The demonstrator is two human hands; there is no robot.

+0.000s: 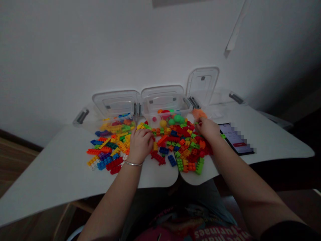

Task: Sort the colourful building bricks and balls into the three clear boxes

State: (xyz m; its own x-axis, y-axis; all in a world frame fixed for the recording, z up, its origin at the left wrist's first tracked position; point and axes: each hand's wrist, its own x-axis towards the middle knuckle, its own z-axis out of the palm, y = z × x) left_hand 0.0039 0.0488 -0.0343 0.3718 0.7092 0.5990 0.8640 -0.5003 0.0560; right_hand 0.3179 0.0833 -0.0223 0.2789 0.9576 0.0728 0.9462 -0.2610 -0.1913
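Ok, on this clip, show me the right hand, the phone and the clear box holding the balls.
right hand (207,129): head view, back of the hand.
phone (235,139): head view, lit screen.
clear plastic box (184,108): head view, right wall.

view: head-worn camera | from: above the white desk (57,174) | faces: forward and down | near: left hand (140,144), right hand (207,130) | beyond: wall (100,50)

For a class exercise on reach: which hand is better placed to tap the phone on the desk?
Probably the right hand: it is beside the phone; the left hand is farther off, among plastic bricks.
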